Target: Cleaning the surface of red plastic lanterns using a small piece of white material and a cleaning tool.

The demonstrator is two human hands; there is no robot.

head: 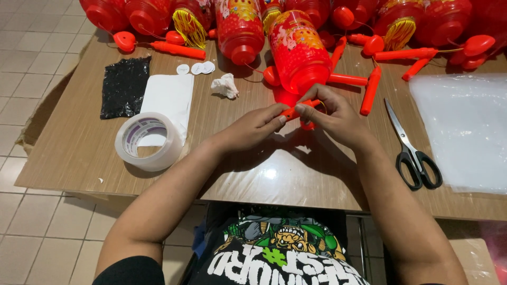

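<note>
While it lies just above the centre of the frame, the short orange plastic stick [297, 110] runs its long axis nearly level, tilting up to the right, directly between both hands. Equally near, the left hand [253, 128] pinches its left end and the right hand [330, 117] curls closed around its right end, below the red cylindrical paper lantern [298, 50] lying on the wood-grain table [68, 153].

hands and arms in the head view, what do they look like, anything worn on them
Both forearms are bare. The left hand and right hand wear no gloves, and no rings or watch show. A black short sleeve shows at the left upper arm; the right upper arm is out of frame.
</note>
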